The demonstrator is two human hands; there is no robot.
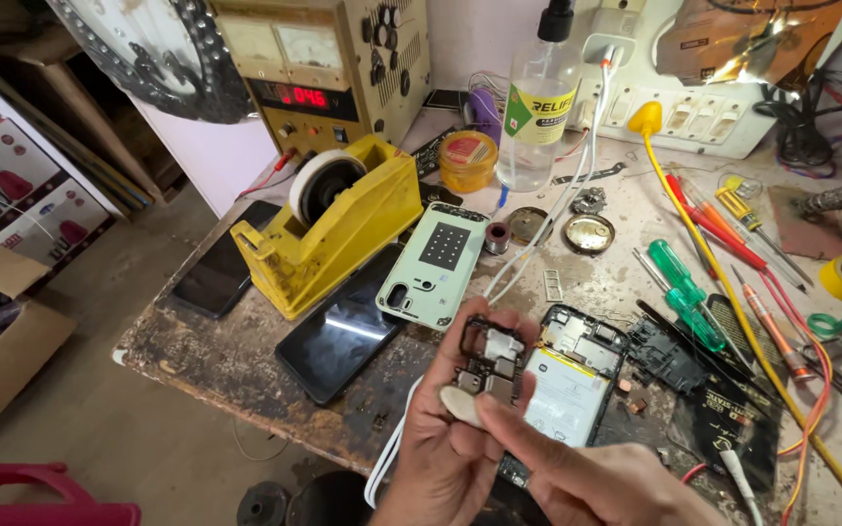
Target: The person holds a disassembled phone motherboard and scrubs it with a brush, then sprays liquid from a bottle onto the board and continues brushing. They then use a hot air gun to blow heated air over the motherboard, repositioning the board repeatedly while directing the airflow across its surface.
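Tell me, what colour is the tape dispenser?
Yellow; the tape dispenser shows best in the head view.

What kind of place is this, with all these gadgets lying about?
Most likely a phone repair bench: an opened phone with its white battery bare, a small circuit board held in the left hand, green-handled screwdrivers and a beige bench power supply.
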